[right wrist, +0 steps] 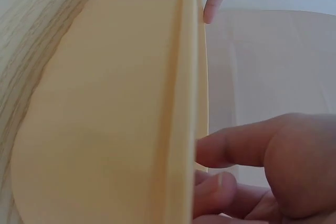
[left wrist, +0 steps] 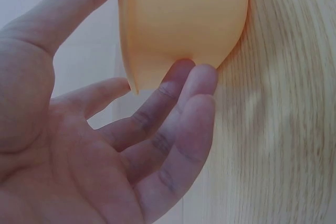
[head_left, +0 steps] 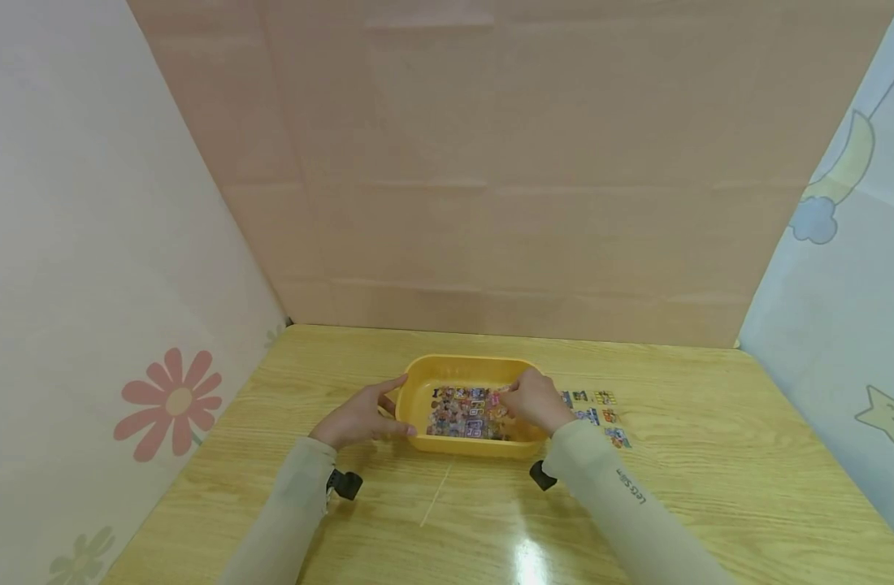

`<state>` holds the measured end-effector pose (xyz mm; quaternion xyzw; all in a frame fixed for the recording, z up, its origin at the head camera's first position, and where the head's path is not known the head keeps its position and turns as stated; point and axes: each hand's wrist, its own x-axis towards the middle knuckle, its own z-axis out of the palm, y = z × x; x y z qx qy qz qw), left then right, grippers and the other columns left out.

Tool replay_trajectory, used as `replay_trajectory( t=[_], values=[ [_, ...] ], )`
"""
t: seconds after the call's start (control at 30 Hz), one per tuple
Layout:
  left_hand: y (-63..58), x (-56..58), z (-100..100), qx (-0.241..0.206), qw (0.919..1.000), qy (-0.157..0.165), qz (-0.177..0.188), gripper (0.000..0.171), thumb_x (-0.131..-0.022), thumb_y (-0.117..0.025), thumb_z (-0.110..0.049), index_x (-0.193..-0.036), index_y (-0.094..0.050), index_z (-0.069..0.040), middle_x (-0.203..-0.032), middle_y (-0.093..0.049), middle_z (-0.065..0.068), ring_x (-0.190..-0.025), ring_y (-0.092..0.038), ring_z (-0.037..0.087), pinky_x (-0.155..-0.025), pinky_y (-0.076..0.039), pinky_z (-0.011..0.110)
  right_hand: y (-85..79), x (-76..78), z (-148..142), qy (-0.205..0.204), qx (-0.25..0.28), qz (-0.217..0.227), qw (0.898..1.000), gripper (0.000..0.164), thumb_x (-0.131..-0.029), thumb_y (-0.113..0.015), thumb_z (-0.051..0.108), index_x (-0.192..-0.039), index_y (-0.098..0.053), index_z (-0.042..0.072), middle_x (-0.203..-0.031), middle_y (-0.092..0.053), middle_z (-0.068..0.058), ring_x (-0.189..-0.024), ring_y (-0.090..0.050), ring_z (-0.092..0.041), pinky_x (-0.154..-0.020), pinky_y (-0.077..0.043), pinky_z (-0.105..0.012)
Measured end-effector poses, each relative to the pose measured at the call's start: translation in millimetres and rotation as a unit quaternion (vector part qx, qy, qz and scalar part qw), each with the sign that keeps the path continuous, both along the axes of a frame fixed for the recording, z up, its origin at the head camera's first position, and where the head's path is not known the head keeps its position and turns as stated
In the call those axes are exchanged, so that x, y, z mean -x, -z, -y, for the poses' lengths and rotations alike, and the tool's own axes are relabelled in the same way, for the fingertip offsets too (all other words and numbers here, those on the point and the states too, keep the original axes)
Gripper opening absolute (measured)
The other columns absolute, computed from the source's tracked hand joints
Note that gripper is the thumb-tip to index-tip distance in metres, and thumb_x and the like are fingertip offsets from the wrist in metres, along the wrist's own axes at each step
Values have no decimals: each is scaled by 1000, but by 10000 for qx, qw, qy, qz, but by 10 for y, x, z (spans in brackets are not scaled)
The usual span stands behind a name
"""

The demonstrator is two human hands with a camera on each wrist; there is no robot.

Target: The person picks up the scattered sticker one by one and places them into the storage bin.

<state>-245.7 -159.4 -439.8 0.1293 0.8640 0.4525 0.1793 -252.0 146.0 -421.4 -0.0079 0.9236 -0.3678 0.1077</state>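
Observation:
A yellow plastic tray [head_left: 432, 444] lies on the wooden table, with a colourful jigsaw puzzle [head_left: 454, 414] partly fitted together on its floor. At the tray's left end my left hand [head_left: 359, 416] holds it: the thumb is on the front rim, and curled fingers [left wrist: 181, 124] touch the outer wall in the left wrist view. My right hand [head_left: 538, 400] reaches over the right end into the tray, pinching a small pinkish puzzle piece [head_left: 495, 398] at the puzzle's right side. In the right wrist view the tray wall [right wrist: 105, 108] hides those fingertips.
Several loose puzzle pieces [head_left: 606, 398] lie on the table right of the tray, partly behind the right hand. A brown papered wall [head_left: 491, 244] stands behind the table [head_left: 710, 455]. Patterned panels [head_left: 125, 244] flank both sides.

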Motion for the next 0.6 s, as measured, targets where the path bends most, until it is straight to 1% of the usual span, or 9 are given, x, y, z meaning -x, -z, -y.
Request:
replay_trajectory(
  t=[0.07,0.17,0.23,0.3,0.4,0.57,0.6],
  values=[
    [-3,-1,-1,-9,10000,0,11,102,-80,-86,-32,-160,-26,-16,-110,-61,16,-82,-64,24,-73,-55,41,-4,-8,4,9,-10,35,10000,47,-97,-62,19,-51,-57,8,-59,-66,-13,-40,-26,-9,-40,-26,-24],
    [-2,1,3,-22,10000,13,7,102,-80,-86,-32,-160,-26,-16,-109,-61,16,-82,-64,25,-73,-55,41,-17,-16,2,-15,2,83,10000,52,-98,-61,21,-48,-48,14,-51,-58,-7,-40,-27,-9,-40,-28,-24],
    [2,4,8,-25,10000,22,0,102,-80,-86,-32,-160,-26,-16,-109,-61,15,-83,-65,25,-72,-55,41,-17,-18,-1,-28,23,110,9999,54,-98,-61,22,-47,-44,16,-46,-49,-1,-39,-27,-10,-40,-29,-25],
    [4,6,12,-22,10000,27,-10,102,-80,-86,-32,-160,-27,-16,-109,-61,15,-83,-64,25,-72,-55,41,-16,-22,-4,-34,69,147,9999,55,-99,-60,23,-47,-44,16,-44,-40,4,-39,-27,-10,-41,-30,-26],
    [1,7,14,-14,10000,2,1,102,-79,-87,-33,-160,-27,-17,-110,-61,15,-83,-64,25,-72,-54,41,-9,-25,-8,-3,120,180,9998,56,-99,-61,24,-47,-44,16,-42,-37,4,-38,-27,-10,-40,-30,-26],
    [-2,4,16,-12,10000,-28,47,102,-79,-87,-33,-160,-27,-18,-110,-60,15,-83,-62,25,-70,-53,39,8,-31,-17,100,67,133,9998,56,-99,-62,25,-47,-43,16,-42,-39,4,-38,-29,-10,-39,-30,-25],
    [-1,5,18,-11,10000,-28,48,102,-79,-87,-33,-160,-27,-18,-110,-60,15,-83,-62,25,-69,-53,39,9,-34,-20,114,54,107,9999,55,-98,-63,26,-48,-45,16,-42,-40,4,-38,-31,-10,-39,-30,-24]
  ],
)
